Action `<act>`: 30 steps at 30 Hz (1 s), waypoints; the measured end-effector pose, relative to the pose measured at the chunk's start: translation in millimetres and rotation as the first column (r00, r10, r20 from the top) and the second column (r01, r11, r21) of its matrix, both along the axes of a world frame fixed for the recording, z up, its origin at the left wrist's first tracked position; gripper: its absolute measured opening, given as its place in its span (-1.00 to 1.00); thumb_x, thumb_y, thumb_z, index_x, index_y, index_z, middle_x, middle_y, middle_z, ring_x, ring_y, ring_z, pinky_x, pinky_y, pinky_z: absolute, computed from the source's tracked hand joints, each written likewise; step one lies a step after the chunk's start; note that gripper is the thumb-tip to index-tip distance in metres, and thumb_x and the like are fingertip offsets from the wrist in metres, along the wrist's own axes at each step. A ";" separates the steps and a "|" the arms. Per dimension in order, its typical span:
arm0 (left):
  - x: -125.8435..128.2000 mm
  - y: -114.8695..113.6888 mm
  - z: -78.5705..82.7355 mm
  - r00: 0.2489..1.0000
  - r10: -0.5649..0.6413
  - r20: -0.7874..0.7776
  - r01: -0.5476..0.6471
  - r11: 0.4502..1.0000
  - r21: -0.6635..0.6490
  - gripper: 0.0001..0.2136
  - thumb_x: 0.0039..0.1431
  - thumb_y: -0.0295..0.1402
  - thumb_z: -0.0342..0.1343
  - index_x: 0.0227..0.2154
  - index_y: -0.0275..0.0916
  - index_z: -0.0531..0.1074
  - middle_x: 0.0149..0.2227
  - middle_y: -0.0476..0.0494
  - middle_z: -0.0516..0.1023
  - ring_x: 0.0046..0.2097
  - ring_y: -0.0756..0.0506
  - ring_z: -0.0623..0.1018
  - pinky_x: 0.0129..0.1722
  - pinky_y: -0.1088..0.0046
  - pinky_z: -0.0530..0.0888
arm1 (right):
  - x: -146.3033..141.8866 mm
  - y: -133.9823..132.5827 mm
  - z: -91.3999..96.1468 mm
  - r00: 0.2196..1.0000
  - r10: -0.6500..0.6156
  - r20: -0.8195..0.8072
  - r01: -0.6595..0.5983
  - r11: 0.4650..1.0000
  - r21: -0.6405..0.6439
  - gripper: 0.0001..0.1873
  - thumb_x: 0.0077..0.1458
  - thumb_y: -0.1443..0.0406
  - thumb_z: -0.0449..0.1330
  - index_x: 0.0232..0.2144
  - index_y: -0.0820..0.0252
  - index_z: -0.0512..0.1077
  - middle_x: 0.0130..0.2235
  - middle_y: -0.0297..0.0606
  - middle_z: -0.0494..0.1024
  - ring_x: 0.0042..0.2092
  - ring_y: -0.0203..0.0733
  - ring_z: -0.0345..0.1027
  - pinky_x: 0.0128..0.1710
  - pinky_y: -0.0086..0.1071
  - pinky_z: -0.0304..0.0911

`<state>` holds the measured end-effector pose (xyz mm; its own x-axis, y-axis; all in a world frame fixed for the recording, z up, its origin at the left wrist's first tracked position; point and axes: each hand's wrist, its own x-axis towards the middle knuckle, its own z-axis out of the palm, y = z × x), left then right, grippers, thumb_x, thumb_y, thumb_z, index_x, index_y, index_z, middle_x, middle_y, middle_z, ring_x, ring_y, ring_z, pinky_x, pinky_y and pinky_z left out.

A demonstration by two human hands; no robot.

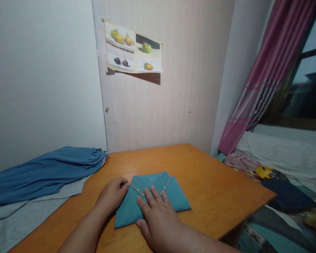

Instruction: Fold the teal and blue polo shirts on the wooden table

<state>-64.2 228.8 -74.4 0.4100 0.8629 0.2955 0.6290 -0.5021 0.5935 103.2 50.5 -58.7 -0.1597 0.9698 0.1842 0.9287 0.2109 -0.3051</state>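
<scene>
Orange-brown table in a room corner, pale wood-look wall behind. Right hand open, palm down, fingers a bit spread, lying on the near middle of a folded teal shirt; pressing or just resting, can't tell. Left hand at the shirt's left edge, fingers curled, narrow gap to thumb; can't tell if it pinches any fabric. Shirt flat on the table, straight ahead, between and just beyond the hands. Long axis roughly side to side, slightly skewed; V-neck on top, neckline at far side. Right hand nearer its middle, left nearer the left side; right portion uncovered by either hand.

Farther left: blue garment over light grey cloth. Right, past table edge: dark blue cloth, pink cloth. Back: fruit picture on wall; pink curtain beside window.
</scene>
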 end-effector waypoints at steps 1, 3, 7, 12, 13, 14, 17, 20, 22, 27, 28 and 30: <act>-0.1 0.1 0.5 1.000 0.010 0.011 -0.010 1.000 -0.003 -0.71 0.17 -0.17 0.01 -0.34 -0.23 0.55 -0.28 -0.17 0.63 -0.21 -0.17 0.57 -0.25 0.42 0.39 | -0.3 1.3 -0.8 1.000 -0.004 0.009 0.004 1.000 0.001 -0.36 0.32 0.01 -0.03 0.35 0.09 0.13 0.42 -0.06 -0.05 0.43 0.20 -0.32 0.34 0.25 -0.31; -0.5 -0.4 2.3 0.999 0.034 0.034 -0.033 0.999 -0.002 -0.70 0.17 -0.17 -0.01 -0.32 -0.24 0.56 -0.27 -0.19 0.63 -0.20 -0.17 0.57 -0.23 0.40 0.40 | -0.2 4.5 -1.6 1.000 -0.007 0.027 0.007 1.000 0.005 -0.37 0.32 0.02 -0.02 0.35 0.08 0.14 0.42 -0.06 -0.02 0.43 0.19 -0.31 0.33 0.25 -0.29; -2.7 -2.0 6.7 0.997 0.045 0.058 -0.047 0.999 0.024 -0.68 0.18 -0.15 -0.03 -0.37 -0.24 0.54 -0.31 -0.18 0.63 -0.22 -0.18 0.56 -0.24 0.39 0.39 | 3.3 12.0 -1.0 0.998 -0.036 0.054 0.036 0.999 0.007 -0.41 0.33 0.05 -0.01 0.33 0.08 0.18 0.40 -0.05 0.03 0.42 0.19 -0.26 0.33 0.25 -0.27; -5.5 -0.6 5.9 0.997 0.066 0.047 -0.069 0.996 0.061 -0.64 0.21 -0.11 -0.06 -0.34 -0.24 0.55 -0.29 -0.19 0.63 -0.21 -0.19 0.56 -0.22 0.37 0.39 | 21.2 26.0 -2.3 0.993 -0.083 0.089 0.081 0.996 0.025 -0.43 0.32 0.07 0.00 0.31 0.08 0.22 0.39 -0.02 0.06 0.41 0.22 -0.22 0.32 0.27 -0.27; -5.6 -0.3 5.1 0.997 0.064 0.038 -0.066 0.995 0.069 -0.64 0.22 -0.11 -0.07 -0.34 -0.24 0.54 -0.28 -0.19 0.63 -0.20 -0.19 0.56 -0.22 0.37 0.39 | 27.1 30.0 -3.3 0.990 -0.093 0.101 0.091 0.995 0.031 -0.43 0.32 0.07 0.00 0.30 0.08 0.23 0.39 -0.02 0.07 0.41 0.22 -0.20 0.32 0.27 -0.27; -5.5 -0.2 4.4 0.998 0.054 0.023 -0.056 0.996 0.075 -0.64 0.23 -0.11 -0.08 -0.35 -0.23 0.53 -0.29 -0.19 0.62 -0.20 -0.19 0.56 -0.22 0.36 0.38 | 33.8 34.3 -4.4 0.987 -0.108 0.115 0.104 0.994 0.038 -0.44 0.32 0.07 0.00 0.29 0.08 0.24 0.39 -0.01 0.08 0.41 0.23 -0.19 0.31 0.27 -0.28; -4.0 -1.2 2.7 0.999 0.031 -0.029 -0.029 0.997 0.077 -0.65 0.25 -0.12 -0.11 -0.39 -0.22 0.50 -0.31 -0.17 0.61 -0.20 -0.20 0.56 -0.21 0.35 0.38 | 57.6 49.0 -7.9 0.974 -0.171 0.152 0.164 0.985 0.057 -0.45 0.31 0.07 0.01 0.28 0.05 0.26 0.38 -0.03 0.11 0.40 0.24 -0.15 0.31 0.26 -0.28; -1.8 -2.5 1.2 0.998 0.028 -0.057 -0.025 0.998 0.060 -0.66 0.25 -0.12 -0.11 -0.37 -0.21 0.50 -0.30 -0.16 0.61 -0.18 -0.21 0.57 -0.18 0.33 0.39 | 86.3 64.9 -9.5 0.954 -0.240 0.179 0.232 0.971 0.064 -0.46 0.30 0.08 0.01 0.27 0.01 0.27 0.38 -0.05 0.12 0.39 0.25 -0.12 0.29 0.27 -0.26; -0.6 -2.6 -0.2 0.997 0.023 -0.069 -0.020 0.999 0.045 -0.65 0.25 -0.11 -0.10 -0.35 -0.21 0.50 -0.28 -0.16 0.61 -0.16 -0.22 0.57 -0.15 0.31 0.40 | 107.9 75.8 -9.0 0.943 -0.272 0.191 0.267 0.962 0.054 -0.46 0.29 0.07 0.00 0.27 -0.03 0.26 0.38 -0.07 0.12 0.39 0.25 -0.11 0.28 0.27 -0.23; 0.1 0.2 -5.9 0.997 0.028 -0.065 -0.027 0.999 0.020 -0.63 0.24 -0.05 -0.09 -0.33 -0.19 0.52 -0.24 -0.18 0.62 -0.12 -0.24 0.58 -0.10 0.28 0.45 | 166.9 102.7 -6.4 0.911 -0.363 0.198 0.374 0.927 -0.024 -0.44 0.28 0.08 -0.01 0.30 -0.10 0.20 0.41 -0.15 0.05 0.40 0.26 -0.16 0.26 0.31 -0.24; -0.5 1.3 -7.8 0.998 0.035 -0.058 -0.034 0.999 0.018 -0.62 0.23 -0.03 -0.08 -0.32 -0.18 0.52 -0.23 -0.18 0.62 -0.10 -0.25 0.58 -0.08 0.27 0.45 | 178.7 107.7 -6.3 0.906 -0.377 0.195 0.391 0.920 -0.039 -0.43 0.28 0.09 -0.02 0.31 -0.10 0.19 0.42 -0.16 0.03 0.40 0.27 -0.20 0.26 0.33 -0.26; -2.1 4.2 -12.2 0.998 0.043 -0.050 -0.043 0.999 0.013 -0.60 0.21 0.00 -0.06 -0.30 -0.17 0.54 -0.21 -0.18 0.63 -0.08 -0.26 0.58 -0.06 0.26 0.47 | 201.3 117.2 -6.4 0.905 -0.385 0.181 0.403 0.912 -0.072 -0.42 0.29 0.09 -0.03 0.33 -0.11 0.15 0.43 -0.17 -0.03 0.42 0.26 -0.27 0.26 0.33 -0.28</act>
<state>-66.3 233.0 -86.6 0.3871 0.8767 0.2855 0.6793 -0.4805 0.5547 304.5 167.8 -65.1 0.2208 0.9719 0.0818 0.9673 -0.2075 -0.1462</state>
